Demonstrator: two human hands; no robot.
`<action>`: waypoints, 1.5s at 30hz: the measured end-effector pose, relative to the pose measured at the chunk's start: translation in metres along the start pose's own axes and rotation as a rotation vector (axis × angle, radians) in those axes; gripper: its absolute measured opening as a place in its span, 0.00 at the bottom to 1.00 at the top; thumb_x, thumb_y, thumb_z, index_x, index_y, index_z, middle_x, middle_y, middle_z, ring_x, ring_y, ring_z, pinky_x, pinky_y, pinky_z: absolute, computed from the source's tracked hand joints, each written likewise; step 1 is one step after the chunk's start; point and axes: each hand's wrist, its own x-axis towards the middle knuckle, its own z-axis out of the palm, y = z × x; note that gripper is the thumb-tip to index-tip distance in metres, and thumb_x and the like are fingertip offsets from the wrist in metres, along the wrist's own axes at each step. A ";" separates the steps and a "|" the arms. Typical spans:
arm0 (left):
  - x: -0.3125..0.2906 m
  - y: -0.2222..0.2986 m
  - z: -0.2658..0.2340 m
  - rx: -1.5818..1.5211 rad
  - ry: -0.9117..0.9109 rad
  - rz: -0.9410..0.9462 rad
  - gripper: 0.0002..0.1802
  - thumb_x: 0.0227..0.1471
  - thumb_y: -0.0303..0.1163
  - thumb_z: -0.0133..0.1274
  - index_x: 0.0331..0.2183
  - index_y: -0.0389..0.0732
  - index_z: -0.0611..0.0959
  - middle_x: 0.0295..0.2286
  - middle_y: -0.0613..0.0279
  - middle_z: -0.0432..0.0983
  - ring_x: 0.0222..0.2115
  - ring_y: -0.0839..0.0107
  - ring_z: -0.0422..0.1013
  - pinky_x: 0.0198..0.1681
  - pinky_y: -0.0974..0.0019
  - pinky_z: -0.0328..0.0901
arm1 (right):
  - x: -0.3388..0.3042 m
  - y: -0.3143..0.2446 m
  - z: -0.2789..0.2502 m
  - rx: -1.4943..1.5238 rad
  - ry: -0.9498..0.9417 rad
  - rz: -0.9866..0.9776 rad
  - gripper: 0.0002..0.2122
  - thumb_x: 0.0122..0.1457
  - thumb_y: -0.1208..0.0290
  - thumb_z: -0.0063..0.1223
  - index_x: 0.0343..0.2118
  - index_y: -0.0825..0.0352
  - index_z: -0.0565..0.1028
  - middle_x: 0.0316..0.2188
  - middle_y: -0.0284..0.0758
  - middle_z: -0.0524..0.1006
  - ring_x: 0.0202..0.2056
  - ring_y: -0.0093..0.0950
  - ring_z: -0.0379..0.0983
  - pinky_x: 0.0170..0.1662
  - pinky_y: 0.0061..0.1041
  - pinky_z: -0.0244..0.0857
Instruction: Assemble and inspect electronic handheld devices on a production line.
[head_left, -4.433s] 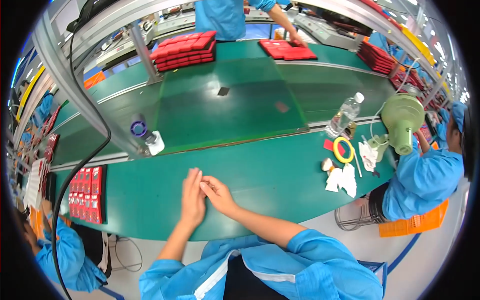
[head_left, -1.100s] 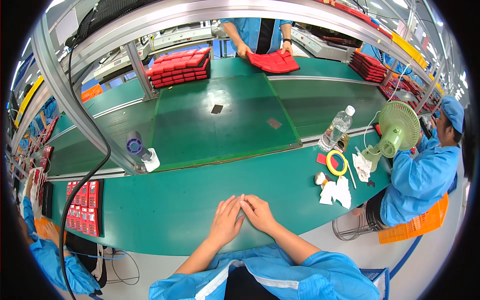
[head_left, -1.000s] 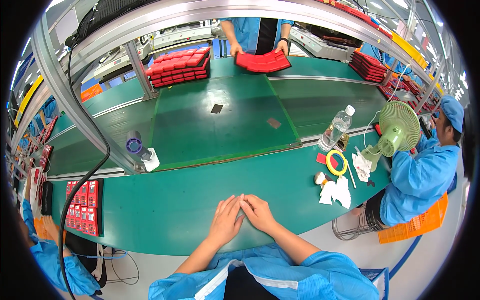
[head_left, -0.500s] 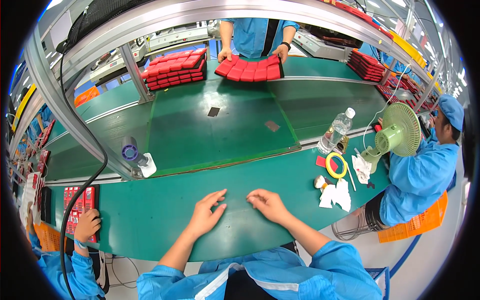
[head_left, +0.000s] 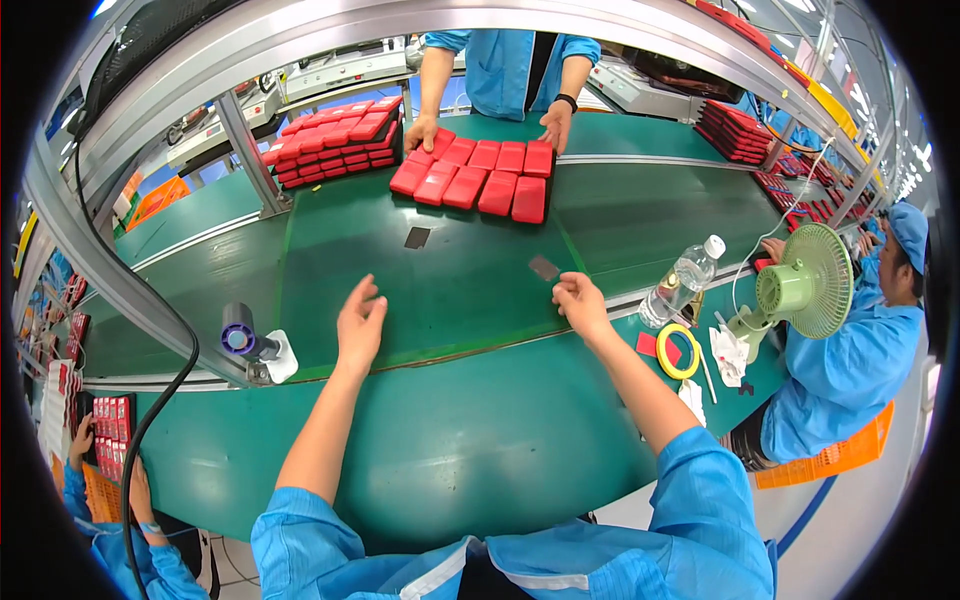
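My left hand point(head_left: 360, 322) reaches over the green work surface with its fingers apart and nothing in them. To its right, my right hand point(head_left: 582, 304) is also empty, its fingers loosely bent and apart. Close to those fingertips lies a small greyish patch point(head_left: 544, 268). Beyond both hands is a tray of red rectangular blocks point(head_left: 475, 178) in two rows, apart from my fingers. Across the table a co-worker's hand point(head_left: 423, 133) grips its far left corner, while that person's other hand point(head_left: 557, 125) is by the far right corner.
Stacked red trays point(head_left: 335, 140) stand at the far left, and more point(head_left: 735, 130) at the far right. A purple-grey handheld fan point(head_left: 240, 330) is by the left post. At right are a water bottle point(head_left: 685, 280), yellow tape roll point(head_left: 678, 352) and green fan point(head_left: 805, 280). Co-workers sit on both sides.
Both my hands have moved forward and apart from the near edge. The co-worker opposite has laid the red tray down nearer to me, and that person's right-side hand has opened.
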 end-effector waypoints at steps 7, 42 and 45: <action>0.110 -0.044 0.024 0.141 0.360 0.022 0.29 0.62 0.38 0.52 0.60 0.33 0.70 0.53 0.46 0.73 0.50 0.57 0.73 0.55 0.60 0.65 | 0.060 0.007 0.025 -0.411 0.341 0.101 0.31 0.57 0.64 0.57 0.59 0.80 0.64 0.45 0.50 0.79 0.44 0.44 0.78 0.53 0.37 0.69; -0.253 0.017 -0.035 0.515 0.240 -0.038 0.29 0.66 0.40 0.44 0.58 0.25 0.69 0.56 0.34 0.64 0.56 0.42 0.59 0.62 0.49 0.53 | -0.264 -0.035 -0.021 -0.314 0.088 0.015 0.30 0.61 0.58 0.60 0.57 0.79 0.66 0.44 0.44 0.69 0.29 0.26 0.65 0.34 0.26 0.65; -0.301 0.022 -0.047 0.542 0.240 -0.060 0.30 0.66 0.40 0.44 0.59 0.25 0.67 0.57 0.33 0.62 0.57 0.43 0.57 0.63 0.49 0.53 | -0.301 -0.027 -0.030 -0.319 0.058 0.044 0.29 0.62 0.60 0.59 0.57 0.78 0.66 0.43 0.42 0.70 0.28 0.24 0.64 0.32 0.25 0.63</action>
